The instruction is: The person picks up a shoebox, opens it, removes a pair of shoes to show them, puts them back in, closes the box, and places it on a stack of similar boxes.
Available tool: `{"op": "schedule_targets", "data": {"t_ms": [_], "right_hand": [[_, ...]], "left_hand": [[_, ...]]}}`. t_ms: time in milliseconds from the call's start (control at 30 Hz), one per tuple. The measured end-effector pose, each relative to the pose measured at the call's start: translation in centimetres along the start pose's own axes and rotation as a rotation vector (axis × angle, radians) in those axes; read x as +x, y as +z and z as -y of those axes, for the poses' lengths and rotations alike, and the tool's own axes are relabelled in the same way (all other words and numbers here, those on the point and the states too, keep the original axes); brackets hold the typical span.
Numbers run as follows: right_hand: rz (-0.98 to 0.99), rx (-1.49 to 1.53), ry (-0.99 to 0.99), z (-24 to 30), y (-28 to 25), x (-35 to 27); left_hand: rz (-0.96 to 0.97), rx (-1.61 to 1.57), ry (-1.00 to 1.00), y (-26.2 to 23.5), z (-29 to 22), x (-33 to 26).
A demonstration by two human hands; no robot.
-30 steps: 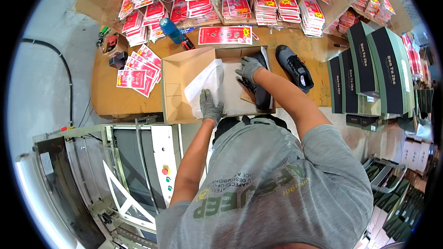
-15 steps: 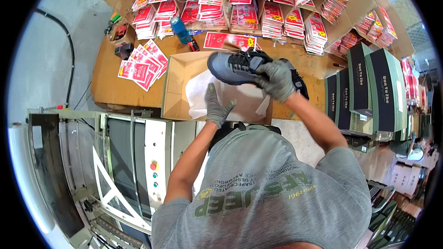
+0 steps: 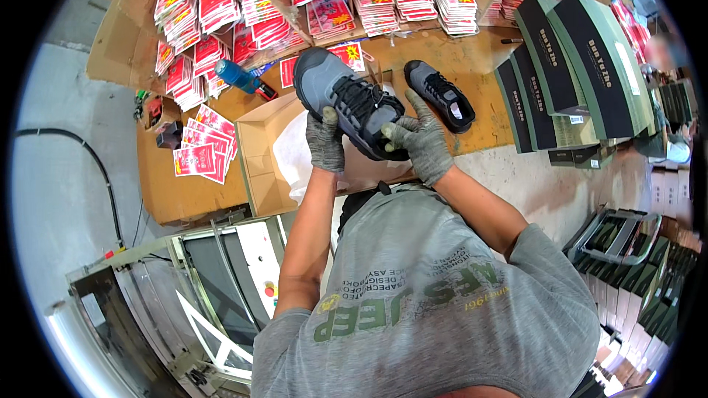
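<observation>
Left hand point(image 3: 324, 141) has its fingers clamped on one gray shoe's point(image 3: 346, 96) side; right hand point(image 3: 422, 144) is at the heel, forefinger sticking out, can't tell if it's gripping. It's over one open box point(image 3: 259, 166). Beyond: one second shoe point(image 3: 439, 96), one blue bottle point(image 3: 234, 74).

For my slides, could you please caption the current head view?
A gloved left hand and right hand hold a grey-black shoe over an open box, with another shoe on the table.

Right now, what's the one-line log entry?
left hand: holding shoe | right hand: touching shoe | other shoe: on table | box: open, paper inside
</observation>
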State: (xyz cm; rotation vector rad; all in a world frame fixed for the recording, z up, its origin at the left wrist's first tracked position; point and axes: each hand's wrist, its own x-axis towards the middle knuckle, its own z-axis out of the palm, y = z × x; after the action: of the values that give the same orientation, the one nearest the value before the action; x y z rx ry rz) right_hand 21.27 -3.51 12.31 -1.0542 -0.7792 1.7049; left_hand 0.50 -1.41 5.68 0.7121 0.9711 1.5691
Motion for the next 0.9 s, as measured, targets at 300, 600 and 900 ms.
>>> {"op": "schedule_targets", "data": {"t_ms": [300,600,900], "right_hand": [[0.432,-0.176,-0.095,6.5,-2.7,-0.2],[0.188,-0.052,-0.354,8.0,-2.7,-0.6],[0.326,-0.075,-0.408,9.8,-5.7,-1.1]], "left_hand": [[0.331,-0.218,-0.163,5.4,-1.8,5.3],[0.669,0.041,0.108,12.7,-7.2,1.6],[0.595,-0.023,0.118,14.6,-8.1,0.8]]}}
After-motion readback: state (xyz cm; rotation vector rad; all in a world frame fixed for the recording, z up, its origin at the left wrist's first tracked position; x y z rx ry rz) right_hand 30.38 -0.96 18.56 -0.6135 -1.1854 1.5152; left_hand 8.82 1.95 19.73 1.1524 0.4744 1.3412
